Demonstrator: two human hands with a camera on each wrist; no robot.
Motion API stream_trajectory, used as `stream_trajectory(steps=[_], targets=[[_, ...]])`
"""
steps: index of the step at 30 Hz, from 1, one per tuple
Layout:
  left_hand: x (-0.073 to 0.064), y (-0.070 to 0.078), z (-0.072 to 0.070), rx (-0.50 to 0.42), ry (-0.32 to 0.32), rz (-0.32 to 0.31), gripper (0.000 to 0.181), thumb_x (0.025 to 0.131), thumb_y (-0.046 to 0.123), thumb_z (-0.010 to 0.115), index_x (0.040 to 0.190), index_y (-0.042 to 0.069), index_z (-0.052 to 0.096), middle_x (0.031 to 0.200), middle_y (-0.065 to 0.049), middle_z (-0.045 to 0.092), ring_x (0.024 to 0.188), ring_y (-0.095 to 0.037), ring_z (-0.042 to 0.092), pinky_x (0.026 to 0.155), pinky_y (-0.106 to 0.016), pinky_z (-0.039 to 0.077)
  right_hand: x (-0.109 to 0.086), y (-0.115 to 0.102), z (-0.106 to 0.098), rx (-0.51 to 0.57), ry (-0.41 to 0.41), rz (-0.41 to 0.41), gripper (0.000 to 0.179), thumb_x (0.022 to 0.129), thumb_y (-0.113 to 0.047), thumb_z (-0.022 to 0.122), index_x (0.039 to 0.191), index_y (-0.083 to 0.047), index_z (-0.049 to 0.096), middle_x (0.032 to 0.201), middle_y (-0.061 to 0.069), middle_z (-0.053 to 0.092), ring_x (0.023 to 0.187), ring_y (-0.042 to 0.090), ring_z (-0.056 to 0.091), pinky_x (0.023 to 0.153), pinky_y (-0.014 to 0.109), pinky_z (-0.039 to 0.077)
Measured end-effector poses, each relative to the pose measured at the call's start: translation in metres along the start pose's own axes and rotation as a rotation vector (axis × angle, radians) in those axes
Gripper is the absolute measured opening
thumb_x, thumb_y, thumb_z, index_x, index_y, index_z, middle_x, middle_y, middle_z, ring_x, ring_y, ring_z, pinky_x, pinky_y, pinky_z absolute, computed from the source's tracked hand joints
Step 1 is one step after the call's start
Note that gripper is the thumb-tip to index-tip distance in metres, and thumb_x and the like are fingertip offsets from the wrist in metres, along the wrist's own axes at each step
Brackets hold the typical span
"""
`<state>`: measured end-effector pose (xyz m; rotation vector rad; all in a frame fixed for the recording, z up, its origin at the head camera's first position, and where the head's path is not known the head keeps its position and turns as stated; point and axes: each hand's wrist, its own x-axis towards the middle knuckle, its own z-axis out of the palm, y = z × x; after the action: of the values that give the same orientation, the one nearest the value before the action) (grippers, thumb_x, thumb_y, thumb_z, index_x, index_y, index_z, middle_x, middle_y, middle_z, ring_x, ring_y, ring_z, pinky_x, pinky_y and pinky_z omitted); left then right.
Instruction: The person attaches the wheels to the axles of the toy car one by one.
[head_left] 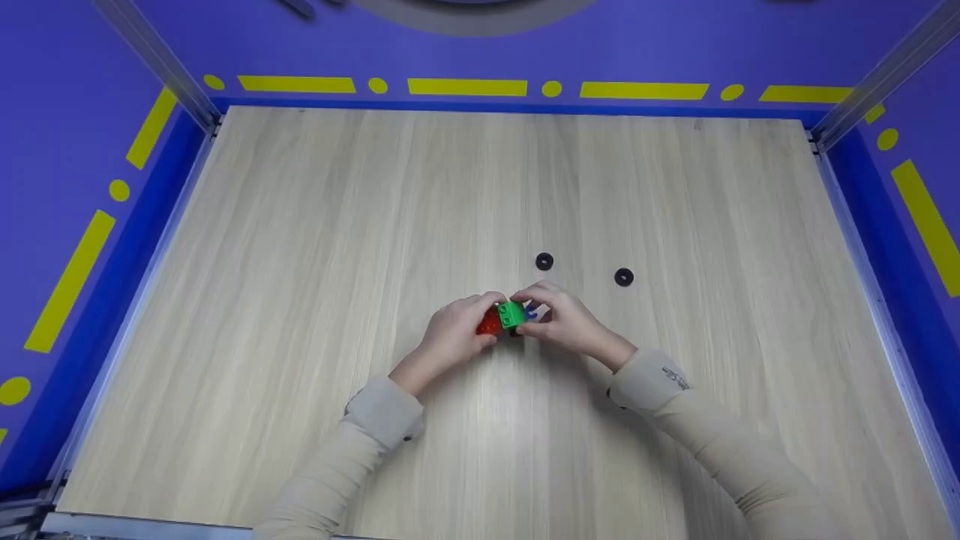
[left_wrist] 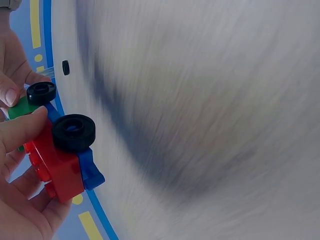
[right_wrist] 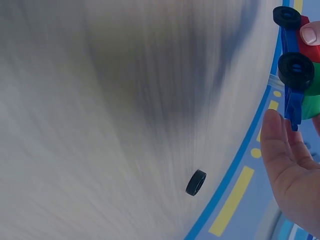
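A toy car is held between both hands near the middle of the table. It has a blue wheeled base (left_wrist: 91, 171), a red studded brick (left_wrist: 67, 175) and a green brick (head_left: 512, 315) on top. Black tires (left_wrist: 74, 132) show along its side in both wrist views. My left hand (head_left: 454, 326) grips the red end, with the thumb along its side. At the opposite end, my right hand (head_left: 566, 322) pinches the green brick between thumb and fingers. The blue base's end (right_wrist: 295, 112) sticks out beside the right fingers.
Two loose black tires lie beyond the hands on the wooden table (head_left: 337, 225), one tire (head_left: 544, 261) straight ahead and another tire (head_left: 624, 277) farther right. Blue-purple walls with yellow marks (head_left: 467, 87) enclose the back and sides.
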<state>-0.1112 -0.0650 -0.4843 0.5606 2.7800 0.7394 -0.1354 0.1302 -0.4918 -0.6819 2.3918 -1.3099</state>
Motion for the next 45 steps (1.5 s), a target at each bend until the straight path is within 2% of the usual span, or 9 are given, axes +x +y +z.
stream_trajectory(steps=[13, 24, 29, 32, 37, 40, 42, 45], targets=[[0.001, 0.0, -0.001, 0.018, -0.015, 0.002, 0.05, 0.075, 0.017, 0.07, 0.12, 0.021, 0.047, 0.11, -0.002, 0.06, 0.095, -0.019, 0.055, 0.083, -0.037, 0.044, 0.0, 0.001, 0.003, 0.004, 0.004, 0.013, 0.038, 0.073, -0.008, 0.069, 0.109, -0.007, 0.059, 0.103, 0.008, 0.056, 0.091, 0.022, 0.055, 0.075, 0.033, 0.05], [0.0, -0.001, 0.001, 0.001, -0.019, -0.003, 0.049, 0.075, 0.014, 0.069, 0.118, 0.022, 0.048, 0.107, -0.002, 0.061, 0.094, -0.019, 0.054, 0.082, -0.036, 0.044, -0.001, 0.003, 0.005, 0.007, 0.009, 0.015, 0.036, 0.072, -0.008, 0.07, 0.107, -0.006, 0.059, 0.103, 0.009, 0.056, 0.091, 0.021, 0.057, 0.076, 0.029, 0.05], [0.001, -0.004, 0.004, -0.03, -0.007, -0.014, 0.051, 0.075, 0.014, 0.069, 0.12, 0.022, 0.047, 0.111, -0.002, 0.059, 0.098, -0.019, 0.053, 0.085, -0.037, 0.044, -0.003, 0.007, 0.007, 0.021, 0.034, -0.004, 0.036, 0.072, -0.008, 0.07, 0.106, -0.004, 0.06, 0.101, 0.01, 0.057, 0.089, 0.021, 0.057, 0.076, 0.028, 0.051], [0.0, -0.007, 0.008, -0.07, 0.037, -0.051, 0.055, 0.074, 0.017, 0.07, 0.123, 0.021, 0.045, 0.117, -0.003, 0.056, 0.105, -0.021, 0.051, 0.088, -0.038, 0.042, -0.005, 0.01, 0.008, 0.032, 0.056, -0.007, 0.036, 0.072, -0.008, 0.07, 0.106, -0.003, 0.059, 0.1, 0.011, 0.057, 0.088, 0.021, 0.057, 0.076, 0.031, 0.05], [-0.006, -0.012, 0.012, -0.16, 0.151, -0.166, 0.064, 0.076, 0.026, 0.068, 0.131, 0.018, 0.037, 0.13, -0.005, 0.046, 0.118, -0.023, 0.043, 0.096, -0.04, 0.037, -0.007, 0.015, 0.007, 0.052, 0.119, 0.023, 0.036, 0.073, -0.01, 0.07, 0.106, -0.004, 0.058, 0.101, 0.01, 0.058, 0.089, 0.021, 0.057, 0.079, 0.034, 0.049], [-0.009, -0.014, 0.013, -0.202, 0.215, -0.225, 0.065, 0.078, 0.029, 0.065, 0.133, 0.014, 0.035, 0.132, -0.007, 0.044, 0.12, -0.024, 0.041, 0.097, -0.04, 0.036, -0.008, 0.016, 0.006, 0.081, 0.172, 0.041, 0.036, 0.072, -0.01, 0.07, 0.106, -0.003, 0.058, 0.1, 0.01, 0.058, 0.09, 0.021, 0.056, 0.08, 0.036, 0.049], [-0.01, -0.014, 0.013, -0.221, 0.236, -0.25, 0.064, 0.08, 0.031, 0.063, 0.134, 0.012, 0.034, 0.131, -0.01, 0.044, 0.12, -0.026, 0.042, 0.097, -0.041, 0.036, -0.007, 0.017, 0.006, 0.091, 0.206, 0.038, 0.036, 0.072, -0.009, 0.07, 0.105, -0.002, 0.058, 0.1, 0.011, 0.058, 0.09, 0.022, 0.056, 0.079, 0.038, 0.049], [-0.011, -0.013, 0.013, -0.255, 0.231, -0.279, 0.063, 0.082, 0.033, 0.06, 0.134, 0.009, 0.034, 0.131, -0.012, 0.045, 0.12, -0.028, 0.042, 0.097, -0.042, 0.036, -0.007, 0.018, 0.006, 0.079, 0.247, 0.019, 0.036, 0.072, -0.01, 0.071, 0.105, -0.002, 0.059, 0.1, 0.011, 0.058, 0.09, 0.022, 0.056, 0.078, 0.036, 0.05]])
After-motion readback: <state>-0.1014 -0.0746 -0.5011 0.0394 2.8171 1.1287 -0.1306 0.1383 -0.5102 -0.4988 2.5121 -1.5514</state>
